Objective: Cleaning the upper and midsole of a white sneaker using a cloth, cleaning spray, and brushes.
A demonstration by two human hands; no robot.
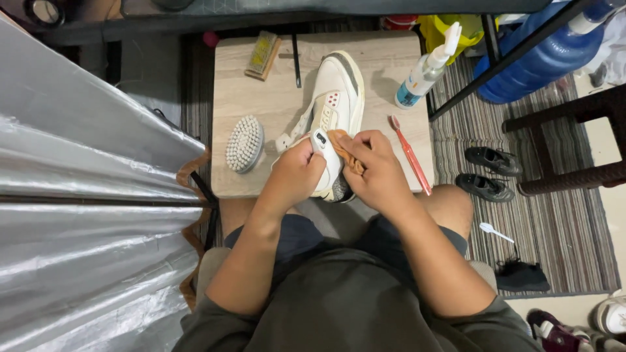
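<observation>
Leather-like white sneaker [336, 114] lies on the small table [248, 91], heel toward me; I judge it light, stiff-soled, best gripped at the heel. My left hand [297, 175] clamps there; my right hand [378, 171] pinches a soft orange cloth [340, 145] against it.

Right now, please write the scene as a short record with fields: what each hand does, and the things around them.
left hand: grips the heel end of the white sneaker
right hand: presses an orange cloth on the sneaker
surface: small wooden table
left of sneaker: round white brush
right of sneaker: red toothbrush, spray bottle
far edge: wooden brush
floor: pair of black shoes on a striped rug
</observation>
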